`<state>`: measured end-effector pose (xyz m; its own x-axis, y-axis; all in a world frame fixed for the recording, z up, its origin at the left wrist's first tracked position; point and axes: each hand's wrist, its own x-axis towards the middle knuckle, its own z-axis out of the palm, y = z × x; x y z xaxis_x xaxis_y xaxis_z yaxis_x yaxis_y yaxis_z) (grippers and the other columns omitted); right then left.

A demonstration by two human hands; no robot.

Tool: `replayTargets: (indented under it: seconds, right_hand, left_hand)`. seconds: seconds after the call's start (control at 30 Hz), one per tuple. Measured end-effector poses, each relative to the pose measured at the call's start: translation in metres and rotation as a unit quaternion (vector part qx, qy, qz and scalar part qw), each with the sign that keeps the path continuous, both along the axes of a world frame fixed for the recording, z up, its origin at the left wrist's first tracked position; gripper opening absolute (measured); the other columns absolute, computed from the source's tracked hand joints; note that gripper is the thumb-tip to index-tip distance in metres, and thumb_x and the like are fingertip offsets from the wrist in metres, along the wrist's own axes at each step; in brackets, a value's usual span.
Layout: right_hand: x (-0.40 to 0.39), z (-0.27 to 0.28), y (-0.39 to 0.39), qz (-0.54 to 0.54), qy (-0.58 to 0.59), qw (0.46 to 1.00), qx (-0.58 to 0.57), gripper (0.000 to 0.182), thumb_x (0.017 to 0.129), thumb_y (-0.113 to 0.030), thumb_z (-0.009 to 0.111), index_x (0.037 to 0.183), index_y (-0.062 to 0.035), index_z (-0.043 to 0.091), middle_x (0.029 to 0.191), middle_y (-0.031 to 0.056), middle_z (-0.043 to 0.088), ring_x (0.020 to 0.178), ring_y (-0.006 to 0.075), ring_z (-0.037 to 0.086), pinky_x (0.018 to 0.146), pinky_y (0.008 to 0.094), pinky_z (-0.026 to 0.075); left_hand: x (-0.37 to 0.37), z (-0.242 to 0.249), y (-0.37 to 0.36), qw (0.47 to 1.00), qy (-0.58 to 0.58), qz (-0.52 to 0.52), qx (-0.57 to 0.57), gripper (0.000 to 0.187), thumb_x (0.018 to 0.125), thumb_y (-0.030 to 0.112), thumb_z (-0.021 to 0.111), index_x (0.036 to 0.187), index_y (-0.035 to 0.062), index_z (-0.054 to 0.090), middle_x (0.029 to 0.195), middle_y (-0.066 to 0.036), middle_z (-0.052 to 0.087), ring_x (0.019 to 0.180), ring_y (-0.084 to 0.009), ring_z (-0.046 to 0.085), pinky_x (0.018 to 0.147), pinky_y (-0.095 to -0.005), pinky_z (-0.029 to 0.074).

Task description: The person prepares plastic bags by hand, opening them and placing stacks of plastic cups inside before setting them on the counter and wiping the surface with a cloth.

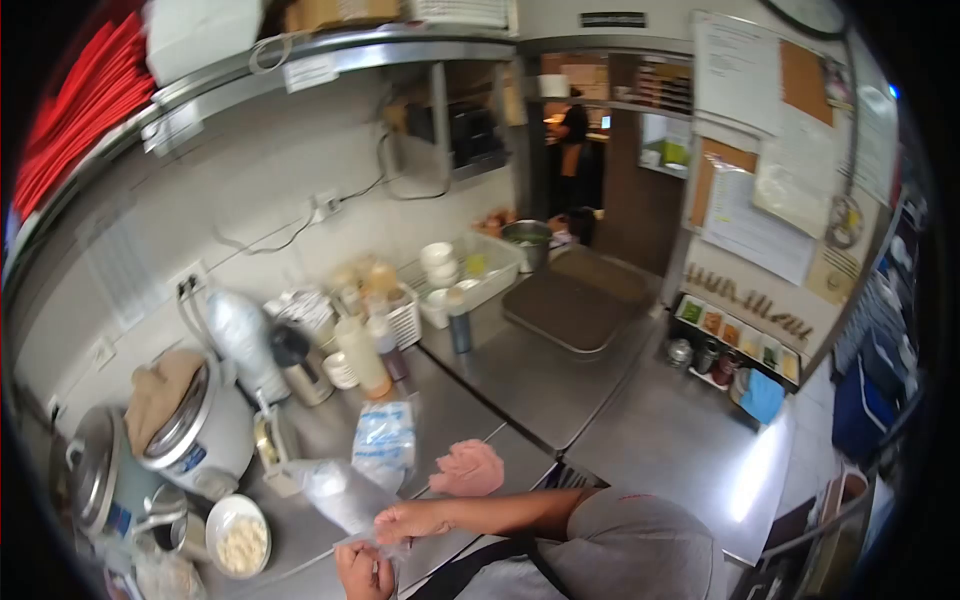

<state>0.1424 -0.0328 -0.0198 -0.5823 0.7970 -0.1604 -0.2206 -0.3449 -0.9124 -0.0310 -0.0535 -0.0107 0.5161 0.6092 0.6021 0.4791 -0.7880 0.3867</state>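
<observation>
A clear plastic bag (pixel 340 492) lies slanted over the steel counter in front of me, its near end bunched up at my hands. My right hand (pixel 402 522) has its fingers closed on that end. Just below it, my left hand (pixel 365 570) is curled, with a piece of the clear plastic at its fingers. Beyond the bag lies a packet with blue and white print (pixel 384 442). A crumpled pink cloth (pixel 468 468) rests to the right of it. At the left, a white bowl (pixel 213 532) holds pale, crumbly food.
Two large cookers (pixel 225 430) stand at the left, one with a brown cloth on its lid. Squeeze bottles (pixel 362 358) and a white tub (pixel 490 290) line the wall. A brown tray (pixel 575 300) lies farther right, near small containers (pixel 735 335) of ingredients.
</observation>
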Motion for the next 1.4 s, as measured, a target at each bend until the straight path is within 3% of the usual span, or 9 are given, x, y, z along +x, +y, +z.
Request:
replayTargets:
  seconds: [0.13,0.23,0.33,0.57,0.8,1.0,1.13,1.27,1.4]
  right_hand:
    - [0.040,-0.029,-0.003,-0.139,-0.227,0.956,0.126,0.018,0.067,-0.019,0.062,0.070,-0.0061,0.049,0.060,0.0005,0.047,0.055,0.0104,0.045,0.049,0.0232,0.035]
    - [0.060,-0.030,-0.020,-0.183,-0.538,0.755,0.328,0.018,0.063,-0.015,0.060,0.077,-0.0087,0.050,0.073,0.0061,0.052,0.062,0.0173,0.049,0.060,0.0284,0.037]
    - [0.068,0.007,-0.042,-0.321,-0.524,0.642,0.458,0.023,0.065,-0.015,0.059,0.086,-0.0086,0.052,0.085,0.0077,0.052,0.071,0.0225,0.050,0.071,0.0346,0.035]
    - [0.065,0.031,-0.050,-0.192,-0.300,0.853,0.382,0.026,0.077,-0.024,0.056,0.093,-0.0043,0.052,0.074,0.0064,0.050,0.067,0.0157,0.048,0.061,0.0282,0.037]
    - [0.056,0.038,-0.027,-0.046,-0.196,0.910,0.362,0.020,0.075,-0.014,0.059,0.092,-0.0049,0.054,0.068,0.0011,0.054,0.060,0.0054,0.047,0.053,0.0226,0.038]
    - [0.060,0.067,-0.024,-0.038,-0.131,0.897,0.421,0.016,0.074,-0.012,0.061,0.085,-0.0019,0.056,0.071,0.0000,0.056,0.060,0.0039,0.048,0.052,0.0203,0.038]
    - [0.062,0.041,-0.008,-0.008,0.039,0.969,0.242,0.014,0.076,-0.015,0.060,0.082,-0.0025,0.057,0.072,0.0001,0.055,0.063,0.0045,0.048,0.054,0.0192,0.039]
    - [0.047,0.026,-0.008,0.063,0.152,0.973,0.164,0.017,0.078,-0.021,0.058,0.081,-0.0044,0.057,0.070,-0.0012,0.053,0.060,0.0041,0.045,0.054,0.0181,0.037]
    - [0.031,0.006,-0.007,0.053,0.210,0.975,0.055,0.020,0.081,-0.024,0.054,0.085,-0.0050,0.053,0.068,-0.0022,0.051,0.058,0.0042,0.043,0.051,0.0187,0.036]
  left_hand:
    - [0.023,0.015,0.010,0.978,0.075,-0.186,0.056,0.029,0.064,0.016,0.060,0.088,0.0013,0.058,0.102,-0.021,0.050,0.088,-0.0395,0.047,0.076,-0.0455,0.037]
    - [0.056,0.039,0.016,0.940,0.062,-0.294,0.160,0.016,0.056,0.008,0.060,0.069,0.0047,0.051,0.070,-0.011,0.051,0.072,-0.0291,0.051,0.067,-0.0364,0.040]
    - [0.065,0.037,0.022,0.970,0.090,-0.203,0.096,0.014,0.059,0.008,0.060,0.064,0.0065,0.046,0.064,-0.010,0.051,0.062,-0.0283,0.050,0.062,-0.0385,0.037]
    - [0.073,0.056,0.023,0.996,-0.003,-0.060,0.062,0.016,0.062,0.010,0.061,0.064,0.0075,0.045,0.056,-0.008,0.050,0.053,-0.0279,0.048,0.052,-0.0385,0.035]
    - [0.048,0.089,0.036,0.960,-0.081,-0.249,-0.098,0.045,0.059,0.021,0.069,0.095,0.0035,0.048,0.090,-0.013,0.049,0.085,-0.0256,0.048,0.076,-0.0334,0.038]
    - [0.049,0.053,0.017,0.745,-0.271,-0.346,-0.501,0.031,0.072,0.013,0.062,0.098,0.0036,0.047,0.091,-0.001,0.048,0.082,-0.0073,0.044,0.070,-0.0231,0.038]
    - [0.026,0.046,0.012,0.660,-0.099,-0.332,-0.667,0.017,0.075,0.014,0.061,0.083,0.0012,0.053,0.073,0.002,0.052,0.064,-0.0026,0.043,0.057,-0.0183,0.037]
    - [0.013,0.042,0.012,0.714,-0.237,-0.417,-0.510,0.025,0.075,0.024,0.061,0.066,0.0013,0.055,0.071,-0.001,0.053,0.061,-0.0090,0.046,0.059,-0.0224,0.037]
    - [0.002,0.036,0.023,0.616,-0.422,-0.509,-0.427,0.045,0.074,0.045,0.053,0.074,0.0000,0.059,0.068,-0.012,0.054,0.071,-0.0202,0.051,0.059,-0.0332,0.039]
